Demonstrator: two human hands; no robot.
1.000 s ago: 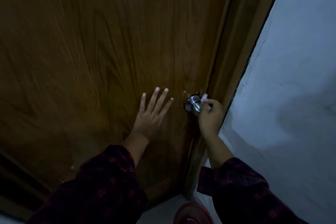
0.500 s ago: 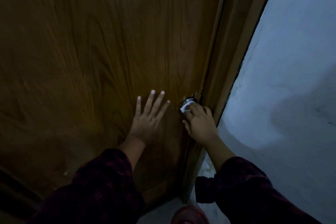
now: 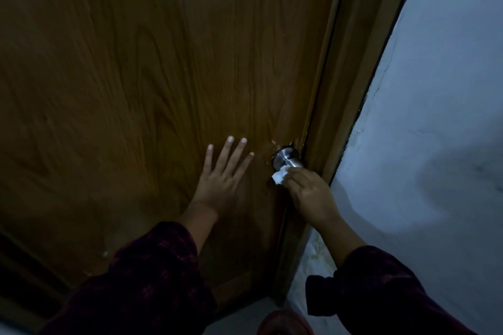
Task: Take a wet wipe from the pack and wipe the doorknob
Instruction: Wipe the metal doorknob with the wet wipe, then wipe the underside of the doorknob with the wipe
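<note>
A round silver doorknob sticks out of the brown wooden door near its right edge. My right hand is closed around a white wet wipe and presses it against the knob's lower, near side. A folded corner of the wipe pokes out to the left of my fingers. My left hand lies flat on the door left of the knob, fingers spread, holding nothing. The wipe pack is not in view.
The brown door frame runs up along the right of the door. A pale bluish wall fills the right side. A reddish rounded object sits on the floor at the bottom edge. The light is dim.
My right hand has slid from over the knob down to its underside, uncovering the metal, and the wipe now shows at the lower left. My left hand stays flat on the door.
</note>
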